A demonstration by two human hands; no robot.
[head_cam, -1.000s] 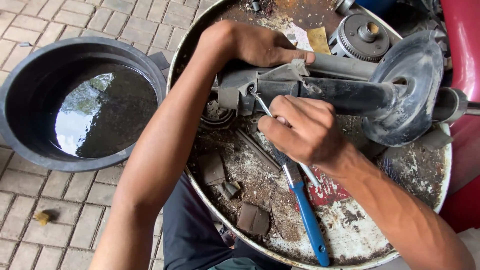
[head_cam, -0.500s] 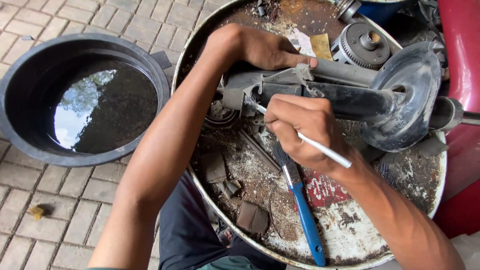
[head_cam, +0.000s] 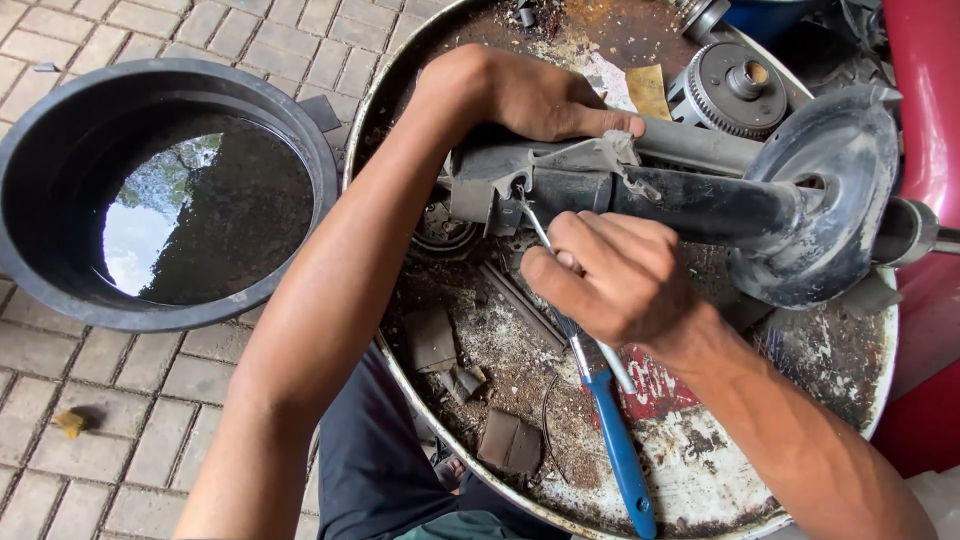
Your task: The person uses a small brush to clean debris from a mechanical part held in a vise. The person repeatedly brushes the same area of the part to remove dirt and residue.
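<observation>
Axle housing (head_cam: 690,200) pinned by my left hand (head_cam: 520,95); right hand (head_cam: 610,275), fist closed on the thin pick (head_cam: 530,215), has angled its tip back into the housing's end since a second ago.

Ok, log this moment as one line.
left hand: steadies grey metal housing | right hand: holds thin white tool, tip at housing | surface: rusty drum top | nearby: blue-handled tool, black basin
</observation>
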